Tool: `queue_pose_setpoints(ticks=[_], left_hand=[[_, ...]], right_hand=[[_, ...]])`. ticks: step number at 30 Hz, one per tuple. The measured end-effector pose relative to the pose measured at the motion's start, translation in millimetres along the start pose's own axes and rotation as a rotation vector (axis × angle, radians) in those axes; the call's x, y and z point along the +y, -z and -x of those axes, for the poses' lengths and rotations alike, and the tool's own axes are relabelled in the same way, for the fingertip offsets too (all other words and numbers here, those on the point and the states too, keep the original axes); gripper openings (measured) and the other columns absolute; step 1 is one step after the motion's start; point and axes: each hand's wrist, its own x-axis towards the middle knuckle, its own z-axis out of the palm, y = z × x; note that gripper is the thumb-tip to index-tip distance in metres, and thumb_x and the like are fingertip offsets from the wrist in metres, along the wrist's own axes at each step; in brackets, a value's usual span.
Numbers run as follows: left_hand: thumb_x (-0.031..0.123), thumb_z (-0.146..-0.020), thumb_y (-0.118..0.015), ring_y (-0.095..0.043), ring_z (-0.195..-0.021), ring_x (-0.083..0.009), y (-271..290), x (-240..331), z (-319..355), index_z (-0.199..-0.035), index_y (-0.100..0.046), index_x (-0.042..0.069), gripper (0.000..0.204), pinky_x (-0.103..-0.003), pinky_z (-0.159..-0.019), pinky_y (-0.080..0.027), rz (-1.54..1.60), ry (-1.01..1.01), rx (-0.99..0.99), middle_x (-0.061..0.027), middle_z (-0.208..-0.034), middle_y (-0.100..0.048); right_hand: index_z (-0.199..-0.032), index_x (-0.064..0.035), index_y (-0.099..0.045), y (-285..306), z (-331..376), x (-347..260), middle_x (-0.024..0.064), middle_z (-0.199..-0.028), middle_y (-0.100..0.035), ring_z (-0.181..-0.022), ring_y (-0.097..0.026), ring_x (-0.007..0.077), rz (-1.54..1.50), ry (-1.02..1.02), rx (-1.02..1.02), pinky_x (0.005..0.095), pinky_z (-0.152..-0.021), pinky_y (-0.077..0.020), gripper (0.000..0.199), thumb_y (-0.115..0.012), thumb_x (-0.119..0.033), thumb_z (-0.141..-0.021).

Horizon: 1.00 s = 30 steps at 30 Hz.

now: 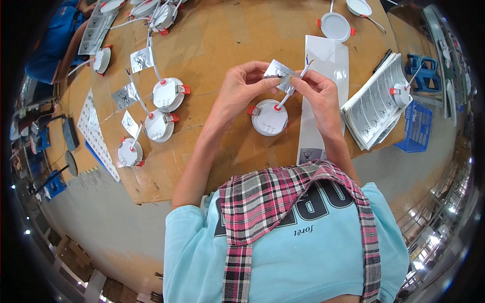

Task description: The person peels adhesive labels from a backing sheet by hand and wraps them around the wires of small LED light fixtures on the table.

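Observation:
A round white downlight [269, 119] with red-tipped spring clips lies back up on the table in front of me. Its white cable [284, 101] rises from a red grommet to bare wire ends. A silver sticker label [276, 68] sits at the cable, pinched on its left part by my left hand [248, 86]. My right hand [318, 92] pinches the label's right end together with the cable, thumb and forefinger closed. The fingertips partly hide how far the label wraps round the cable. Beneath my right forearm runs a long white label backing strip [310, 121].
Labelled downlights [168, 96] stand to the left. A stack of label sheets [371, 113] lies right, with a downlight [401, 95] on it and a black pen [382, 60] beside it. Another downlight [335, 27] sits far right. A co-worker's blue sleeve [53, 43] shows far left.

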Motion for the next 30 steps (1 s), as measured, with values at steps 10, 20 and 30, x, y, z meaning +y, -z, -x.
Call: queue_pose_setpoints(ticks=[10, 20, 30], left_hand=[[0.013, -0.084, -0.066, -0.062, -0.075, -0.0097, 5.9, -5.6, 1.2, -0.093, -0.064, -0.001, 0.017, -0.023, -0.073, -0.048, -0.073, -0.005, -0.029, -0.007, -0.086, -0.067], [0.018, -0.079, -0.069, -0.059, -0.088, -0.0212, -25.2, -19.2, 20.9, -0.096, -0.064, 0.004, 0.023, -0.034, -0.083, -0.043, -0.973, -0.575, 0.147, -0.0092, -0.093, -0.063], [0.024, -0.097, -0.041, -0.054, -0.077, -0.0219, -3.5, -8.0, 24.3, -0.066, -0.05, 0.011, 0.035, -0.044, -0.079, -0.046, 0.732, 0.186, -0.594, -0.0042, -0.068, -0.053]], right_hand=[[-0.088, 0.0032, -0.064, -2.8, 3.6, 5.9, 0.0051, -0.082, -0.065, -0.076, -0.059, 0.0084, -0.009, -0.024, 0.079, 0.022, -0.071, -0.0467, 0.018, -0.068, -0.015, -0.085], [-0.085, 0.0007, -0.064, -14.8, 2.7, 2.6, 0.0055, -0.078, -0.064, -0.072, -0.059, 0.0093, -0.292, 0.077, 0.201, 0.0224, -0.071, -0.046, 0.017, -0.068, -0.015, -0.085], [-0.105, 0.0053, -0.063, 27.3, -18.8, -25.1, 0.0142, -0.105, -0.064, -0.1, -0.06, 0.0196, -0.018, 0.264, 0.036, 0.0337, -0.095, -0.0416, 0.056, -0.032, -0.041, -0.101]])
